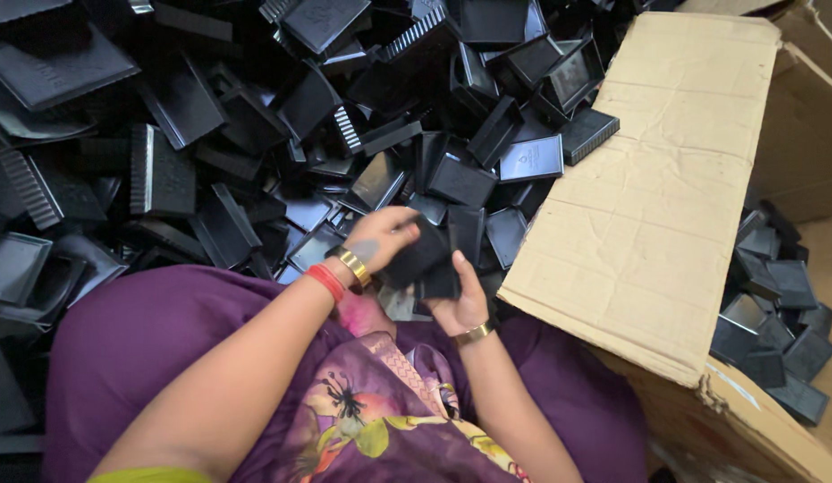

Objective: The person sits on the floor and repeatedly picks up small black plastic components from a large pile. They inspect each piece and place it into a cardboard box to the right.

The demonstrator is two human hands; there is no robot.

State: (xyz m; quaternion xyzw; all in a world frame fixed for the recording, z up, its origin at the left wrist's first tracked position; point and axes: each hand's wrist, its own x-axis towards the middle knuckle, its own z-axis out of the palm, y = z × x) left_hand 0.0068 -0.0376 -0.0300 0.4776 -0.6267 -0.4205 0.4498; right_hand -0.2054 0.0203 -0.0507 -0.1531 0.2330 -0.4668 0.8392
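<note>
A small stack of black plastic pieces (429,268) sits between the two hands, just above the lap in purple cloth (156,344). The left hand (380,234) curls over the top of it, fingers closed on the upper piece; the right hand (460,300) cups it from below, thumb along its side. Both grips look firm, yet the pieces are glossy, so a loose one could probably slip out and drop into the pile (255,134) of near-identical black trays and lids that spreads out beyond the hands, where it would be hard to tell apart. A slanting heap like this could also slide toward the lap if it is disturbed.

To the right of the right hand lies a brown cardboard box (657,197), its plain flap folded flat toward the pile, edge torn near the lower corner. Beyond the flap, inside, more black trays (773,313) lie packed. I can make out no label or sign on it.
</note>
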